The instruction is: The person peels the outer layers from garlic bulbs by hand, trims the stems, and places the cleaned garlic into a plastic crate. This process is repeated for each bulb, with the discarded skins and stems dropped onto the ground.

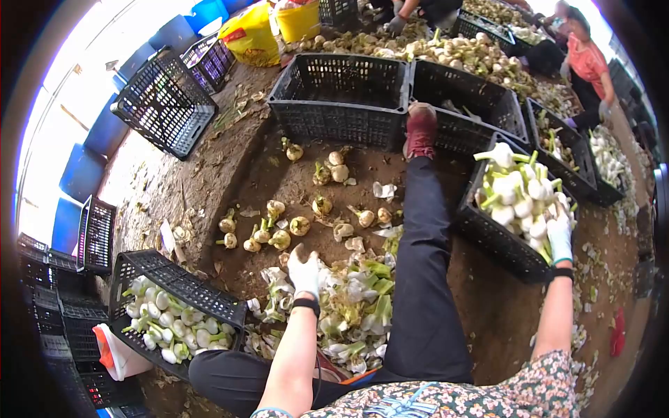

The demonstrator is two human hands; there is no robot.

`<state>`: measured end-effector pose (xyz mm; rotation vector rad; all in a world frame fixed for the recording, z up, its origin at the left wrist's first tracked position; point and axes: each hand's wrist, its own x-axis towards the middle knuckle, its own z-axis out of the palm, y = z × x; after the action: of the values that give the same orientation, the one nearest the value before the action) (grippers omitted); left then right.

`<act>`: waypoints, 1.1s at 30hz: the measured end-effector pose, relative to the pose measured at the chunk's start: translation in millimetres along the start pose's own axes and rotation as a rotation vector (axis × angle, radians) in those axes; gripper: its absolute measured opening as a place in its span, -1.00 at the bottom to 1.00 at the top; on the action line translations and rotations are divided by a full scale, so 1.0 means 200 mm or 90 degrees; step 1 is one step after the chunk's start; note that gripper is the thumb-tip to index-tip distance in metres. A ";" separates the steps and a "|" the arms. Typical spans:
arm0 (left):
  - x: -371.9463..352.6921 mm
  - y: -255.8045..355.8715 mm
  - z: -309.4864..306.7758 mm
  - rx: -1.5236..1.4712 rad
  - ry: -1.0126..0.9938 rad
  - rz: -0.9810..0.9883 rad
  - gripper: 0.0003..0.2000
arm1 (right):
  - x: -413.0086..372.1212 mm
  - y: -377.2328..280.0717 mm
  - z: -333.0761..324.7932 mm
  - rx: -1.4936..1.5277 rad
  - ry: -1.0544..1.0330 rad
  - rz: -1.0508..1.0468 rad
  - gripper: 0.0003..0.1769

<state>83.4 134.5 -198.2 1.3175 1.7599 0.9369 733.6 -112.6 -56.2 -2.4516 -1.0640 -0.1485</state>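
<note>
My left hand (304, 272), in a white glove with dirty fingertips, hovers over the ground between unpeeled garlic bulbs and a heap of peelings (352, 299). Its thumb and fingers are apart, with nothing visible between them. The nearest whole bulb is a brownish garlic bulb (300, 225) just beyond the fingertips. At the right, my gloved right hand (559, 235) rests against peeled white garlic bulbs (512, 195) piled high in a black crate (505, 240). Its fingers look stretched out along the pile; whether a bulb is under them is hard to see.
A tilted black crate (185, 282) of peeled garlic lies at left, beside a white bucket (124, 354). Black crates (338, 122) line the front, with a garlic heap (467, 52) behind. A person (589, 63) sits far right. My outstretched leg (425, 258) divides the floor.
</note>
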 end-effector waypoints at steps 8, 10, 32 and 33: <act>0.51 0.24 0.52 0.233 0.005 0.152 -0.40 | -0.37 -0.64 0.02 0.415 0.102 0.138 -0.60; 0.69 0.11 0.57 0.244 -0.037 0.114 -0.61 | -0.48 -1.00 0.05 0.553 -0.049 0.126 -0.66; -0.68 0.87 -0.58 -0.130 -0.159 0.429 -0.19 | -1.20 -2.35 0.03 1.137 -0.627 0.142 -0.61; -0.70 0.87 -0.61 -0.131 -0.156 0.433 -0.19 | -1.22 -2.35 0.00 1.139 -0.627 0.135 -0.61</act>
<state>81.2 20.3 29.1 1.8390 0.9990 1.2125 227.7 4.9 49.6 -0.7932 -0.5869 1.4805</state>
